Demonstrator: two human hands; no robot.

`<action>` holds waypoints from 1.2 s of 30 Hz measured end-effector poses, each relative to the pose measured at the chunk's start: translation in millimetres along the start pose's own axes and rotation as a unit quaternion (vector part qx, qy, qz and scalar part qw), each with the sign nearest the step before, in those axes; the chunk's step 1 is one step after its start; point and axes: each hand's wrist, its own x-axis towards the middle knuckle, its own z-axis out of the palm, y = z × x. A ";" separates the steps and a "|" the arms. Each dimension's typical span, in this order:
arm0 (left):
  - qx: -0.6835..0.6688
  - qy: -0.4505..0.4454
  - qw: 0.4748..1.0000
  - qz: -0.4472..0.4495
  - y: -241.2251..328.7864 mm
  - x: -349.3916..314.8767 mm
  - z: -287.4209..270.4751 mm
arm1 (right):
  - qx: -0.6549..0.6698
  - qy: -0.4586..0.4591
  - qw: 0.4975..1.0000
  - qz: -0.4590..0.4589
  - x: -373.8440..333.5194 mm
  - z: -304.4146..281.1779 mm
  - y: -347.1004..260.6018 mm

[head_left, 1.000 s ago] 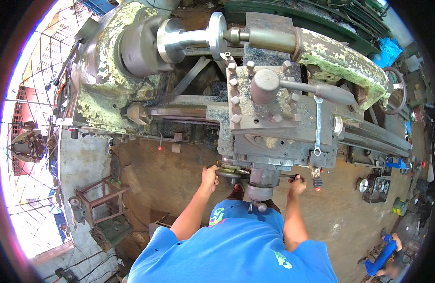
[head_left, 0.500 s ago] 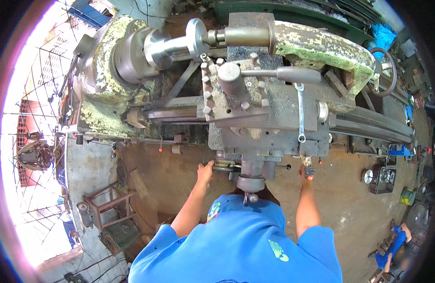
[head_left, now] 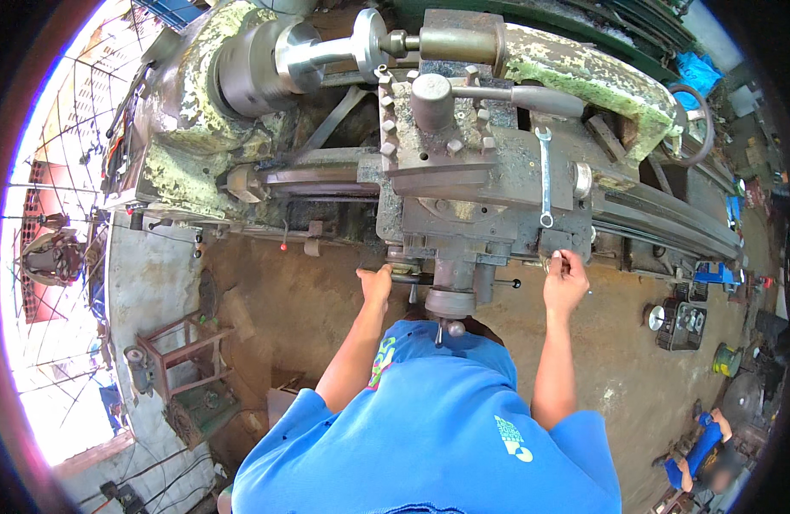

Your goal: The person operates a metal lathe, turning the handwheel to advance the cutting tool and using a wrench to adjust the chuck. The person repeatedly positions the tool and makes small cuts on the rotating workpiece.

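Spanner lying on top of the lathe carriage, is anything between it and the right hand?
Nothing visible blocks it. The spanner lies bare on the carriage top, and the right hand is at the carriage's front edge just below it. The left hand is on a handle further left.

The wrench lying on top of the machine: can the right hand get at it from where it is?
Probably yes: the wrench lies uncovered just above the right hand, with nothing between them.

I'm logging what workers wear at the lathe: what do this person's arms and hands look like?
Both forearms are bare, and the left hand and right hand wear no gloves. A bright blue short-sleeved shirt with small printed emblems ends above the elbows. No watch or rings are discernible.
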 end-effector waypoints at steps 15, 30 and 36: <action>-0.095 -0.110 0.987 -0.072 2.1 15.7 -6.8 | -0.200 -0.105 0.974 0.032 21.9 0.3 6.6; -0.108 -0.105 0.987 -0.054 -4.6 24.9 -4.5 | -0.227 -0.020 0.974 0.005 18.5 2.2 0.7; 0.044 -0.144 0.988 -0.037 16.3 -9.7 -32.9 | -0.224 0.001 0.974 -0.005 17.8 2.1 -1.9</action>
